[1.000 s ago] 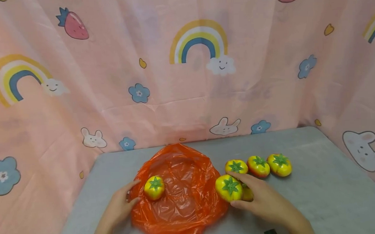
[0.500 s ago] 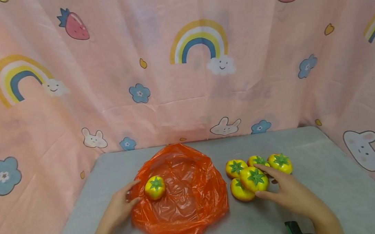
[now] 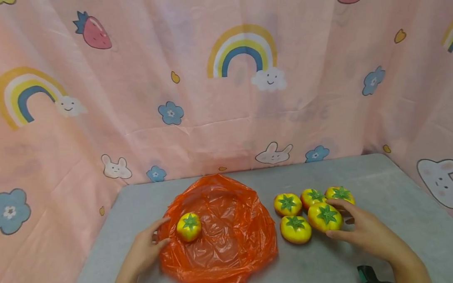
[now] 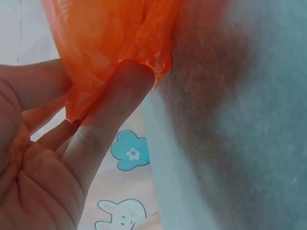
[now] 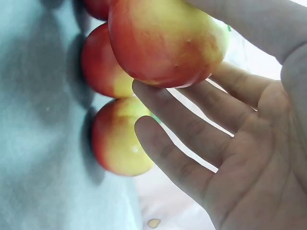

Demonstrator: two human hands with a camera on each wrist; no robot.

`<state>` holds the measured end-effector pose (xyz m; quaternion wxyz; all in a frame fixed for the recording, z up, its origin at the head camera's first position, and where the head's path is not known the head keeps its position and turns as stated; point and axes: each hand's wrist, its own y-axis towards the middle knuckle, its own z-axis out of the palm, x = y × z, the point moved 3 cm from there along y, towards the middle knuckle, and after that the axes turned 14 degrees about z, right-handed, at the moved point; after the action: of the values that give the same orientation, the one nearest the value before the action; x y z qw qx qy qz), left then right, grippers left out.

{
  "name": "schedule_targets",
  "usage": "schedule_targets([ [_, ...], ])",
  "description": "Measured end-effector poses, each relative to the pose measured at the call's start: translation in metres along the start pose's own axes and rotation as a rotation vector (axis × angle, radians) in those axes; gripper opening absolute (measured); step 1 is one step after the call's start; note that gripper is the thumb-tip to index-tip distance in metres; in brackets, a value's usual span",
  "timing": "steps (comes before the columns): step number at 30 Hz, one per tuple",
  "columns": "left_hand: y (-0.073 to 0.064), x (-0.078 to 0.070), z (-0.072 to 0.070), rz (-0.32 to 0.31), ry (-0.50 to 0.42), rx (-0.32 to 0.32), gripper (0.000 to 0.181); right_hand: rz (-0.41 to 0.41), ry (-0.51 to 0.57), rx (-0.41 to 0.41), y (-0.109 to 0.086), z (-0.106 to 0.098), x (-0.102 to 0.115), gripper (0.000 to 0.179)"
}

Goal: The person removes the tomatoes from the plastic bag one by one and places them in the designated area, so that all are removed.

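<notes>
My left hand (image 3: 145,246) pinches the left rim of a red-orange plastic bag (image 3: 229,229), spread open on the table. In the left wrist view, thumb and fingers (image 4: 127,91) grip its thin film. A toy tomato (image 3: 189,227), yellow with a green star-shaped calyx, sits in the bag's left part. Right of the bag, my right hand (image 3: 364,232) holds another toy tomato (image 3: 325,217) between thumb and fingers. The right wrist view shows its red-yellow side (image 5: 168,43) above two lower fingers that stand free of it.
Several more tomatoes cluster on the grey table (image 3: 246,178): one at front (image 3: 295,230), one behind it (image 3: 287,204), others at the back (image 3: 312,196) and far right (image 3: 340,193). A pink printed curtain (image 3: 189,147) hangs behind the table and along its sides.
My right hand has carried its tomato rightward from the bag's right edge, past the front tomato, which now shows fully. The left hand keeps its grip on the bag.
</notes>
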<state>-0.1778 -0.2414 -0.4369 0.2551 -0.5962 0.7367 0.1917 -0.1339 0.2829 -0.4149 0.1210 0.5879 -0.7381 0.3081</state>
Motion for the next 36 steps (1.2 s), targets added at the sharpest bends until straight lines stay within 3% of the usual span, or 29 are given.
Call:
schedule_targets([
  [3,0.0,0.0,0.001,0.006,0.005,0.001,0.057,0.009,0.011,0.018,0.003,0.002,-0.005,0.092],
  [14,-0.002,-0.002,0.0,0.021,-0.011,-0.001,0.057,-0.087,0.051,0.021,0.006,0.009,-0.02,0.083],
  [36,-0.003,-0.002,0.002,0.012,-0.008,-0.009,0.056,-0.11,0.076,0.113,0.014,0.013,-0.029,0.084],
])
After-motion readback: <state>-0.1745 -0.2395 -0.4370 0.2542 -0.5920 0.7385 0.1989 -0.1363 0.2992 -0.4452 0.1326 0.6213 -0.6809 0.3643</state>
